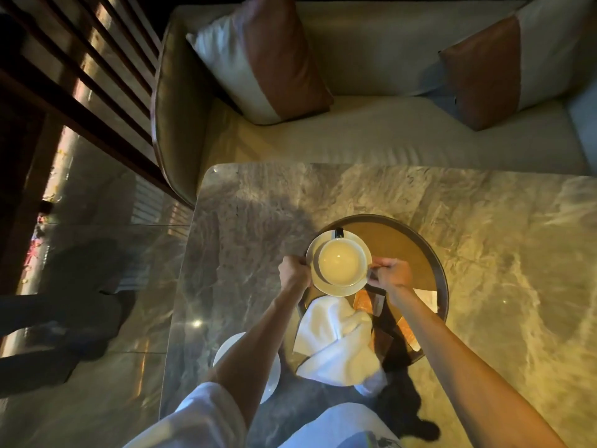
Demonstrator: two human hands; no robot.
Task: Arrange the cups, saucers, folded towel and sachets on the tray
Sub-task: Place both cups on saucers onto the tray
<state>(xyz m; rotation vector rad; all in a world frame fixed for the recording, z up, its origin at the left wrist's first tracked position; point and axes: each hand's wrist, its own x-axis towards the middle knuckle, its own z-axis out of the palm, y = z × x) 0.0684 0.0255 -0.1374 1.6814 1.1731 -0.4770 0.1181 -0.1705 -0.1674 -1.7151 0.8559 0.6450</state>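
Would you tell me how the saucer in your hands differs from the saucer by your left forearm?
The held saucer carries a cup; the second saucer shows none. The held saucer is over the tray, gripped by the left hand and right hand; the second saucer lies on the marble table. Both are round and pale.

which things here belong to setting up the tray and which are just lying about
For the job: cup, saucer under it, round tray, white towel, orange sachets, second saucer on the table.
Just there: marble table, sofa, two cushions.
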